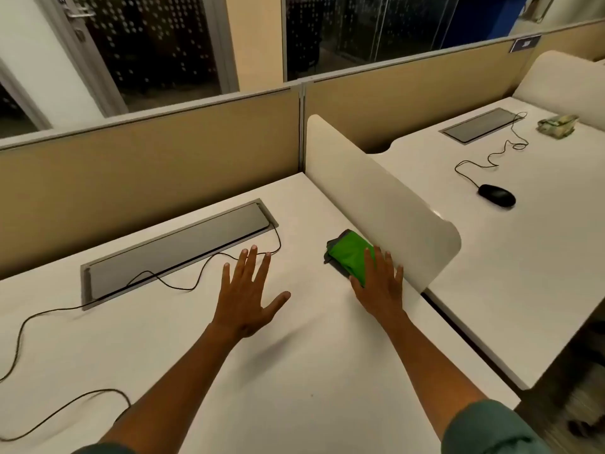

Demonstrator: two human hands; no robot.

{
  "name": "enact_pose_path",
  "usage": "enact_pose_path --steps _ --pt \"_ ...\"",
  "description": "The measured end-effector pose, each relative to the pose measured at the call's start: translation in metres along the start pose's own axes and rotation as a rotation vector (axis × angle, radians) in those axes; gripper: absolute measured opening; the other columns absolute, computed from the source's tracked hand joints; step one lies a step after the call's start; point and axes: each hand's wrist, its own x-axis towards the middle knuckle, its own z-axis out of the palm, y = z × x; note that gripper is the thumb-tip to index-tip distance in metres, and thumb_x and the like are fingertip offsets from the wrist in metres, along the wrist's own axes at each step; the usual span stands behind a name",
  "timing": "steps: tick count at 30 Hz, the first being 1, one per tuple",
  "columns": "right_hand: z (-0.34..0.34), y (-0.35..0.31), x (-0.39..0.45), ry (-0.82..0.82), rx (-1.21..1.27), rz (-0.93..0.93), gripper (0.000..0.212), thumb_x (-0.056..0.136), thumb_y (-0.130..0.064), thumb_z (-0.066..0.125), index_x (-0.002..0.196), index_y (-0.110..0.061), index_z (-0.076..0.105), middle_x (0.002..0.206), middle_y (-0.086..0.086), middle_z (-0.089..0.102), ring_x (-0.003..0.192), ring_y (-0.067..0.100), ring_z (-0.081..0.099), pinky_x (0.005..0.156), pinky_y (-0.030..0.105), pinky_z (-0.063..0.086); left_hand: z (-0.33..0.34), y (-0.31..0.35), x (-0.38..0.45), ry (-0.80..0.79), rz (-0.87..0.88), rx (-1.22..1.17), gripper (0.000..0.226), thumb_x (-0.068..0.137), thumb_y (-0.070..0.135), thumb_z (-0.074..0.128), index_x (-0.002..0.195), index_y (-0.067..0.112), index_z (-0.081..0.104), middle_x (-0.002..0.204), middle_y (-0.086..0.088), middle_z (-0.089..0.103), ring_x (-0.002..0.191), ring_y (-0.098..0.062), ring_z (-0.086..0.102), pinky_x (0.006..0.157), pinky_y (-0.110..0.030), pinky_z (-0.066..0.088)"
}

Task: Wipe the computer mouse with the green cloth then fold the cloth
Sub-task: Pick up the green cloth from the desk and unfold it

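Observation:
A folded green cloth (348, 253) with a dark grey underside lies on the white desk (294, 371), right beside the low cream divider (376, 198). My right hand (379, 290) is flat with fingers spread, its fingertips over the near end of the cloth. My left hand (248, 299) hovers palm-down, fingers apart, over the desk to the left of the cloth, holding nothing. A black computer mouse (497, 195) sits on the neighbouring desk past the divider. I see no mouse on this desk; a black cable (183, 286) runs under my left forearm.
A grey cable hatch (176, 247) is set into the desk ahead of my left hand. Tan partition panels (147, 165) close off the back. The neighbouring desk holds a second hatch (481, 124), the mouse's cord and a crumpled greenish bundle (556, 125).

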Motion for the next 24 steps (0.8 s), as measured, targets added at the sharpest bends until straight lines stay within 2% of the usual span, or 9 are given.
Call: enact_pose_path --steps 5,10,15,17,20,24 --pt "0.014 0.012 0.008 -0.109 -0.058 0.05 0.064 0.096 -0.043 0.045 0.149 -0.014 0.023 0.158 0.013 0.02 0.145 0.032 0.017 0.116 0.056 0.014 0.012 -0.003 0.008 -0.003 -0.009 0.03 0.095 0.078 0.082 0.007 0.153 0.025 -0.004 0.163 -0.007 -0.013 0.15 -0.025 -0.014 0.122 -0.056 0.001" --pt "0.017 0.011 0.016 -0.145 -0.047 0.058 0.052 0.099 -0.033 0.045 0.146 -0.016 0.032 0.158 0.009 0.023 0.145 0.032 0.017 0.116 0.055 0.013 0.013 -0.005 0.014 -0.02 -0.009 0.014 0.096 0.077 0.083 0.004 0.153 0.025 -0.003 0.162 -0.007 -0.012 0.15 -0.025 -0.013 0.122 -0.055 0.0" --pt "0.009 0.009 0.022 -0.133 -0.092 0.057 0.037 0.091 -0.012 0.059 0.128 -0.014 0.053 0.15 0.008 0.039 0.139 0.032 0.03 0.113 0.05 0.025 0.007 -0.005 0.013 -0.029 -0.016 -0.009 0.094 0.079 0.081 0.006 0.153 0.024 -0.003 0.163 -0.006 -0.013 0.149 -0.023 -0.016 0.122 -0.053 -0.003" --pt "0.003 0.007 0.025 -0.123 -0.074 0.077 0.032 0.088 -0.009 0.062 0.12 -0.012 0.057 0.141 0.008 0.049 0.133 0.03 0.039 0.112 0.048 0.027 0.004 -0.005 0.012 -0.034 -0.02 -0.022 0.089 0.084 0.078 0.012 0.153 0.024 -0.002 0.163 -0.006 -0.013 0.149 -0.022 -0.016 0.122 -0.052 -0.003" --pt "-0.011 0.0 0.025 -0.052 -0.001 0.113 0.018 0.088 -0.009 0.062 0.106 -0.009 0.061 0.114 0.01 0.066 0.11 0.028 0.058 0.105 0.046 0.039 -0.003 -0.003 0.009 -0.053 -0.014 -0.017 0.086 0.086 0.075 0.015 0.154 0.024 -0.001 0.163 -0.006 -0.011 0.15 -0.022 -0.015 0.123 -0.051 -0.003" --pt "-0.032 -0.01 0.019 -0.008 0.075 0.119 0.013 0.095 -0.009 0.048 0.099 -0.008 0.06 0.097 0.01 0.07 0.089 0.028 0.066 0.083 0.041 0.053 -0.013 -0.003 0.003 -0.082 0.007 -0.031 0.082 0.089 0.071 0.022 0.154 0.023 0.005 0.164 -0.006 -0.005 0.151 -0.023 -0.012 0.122 -0.05 -0.004"
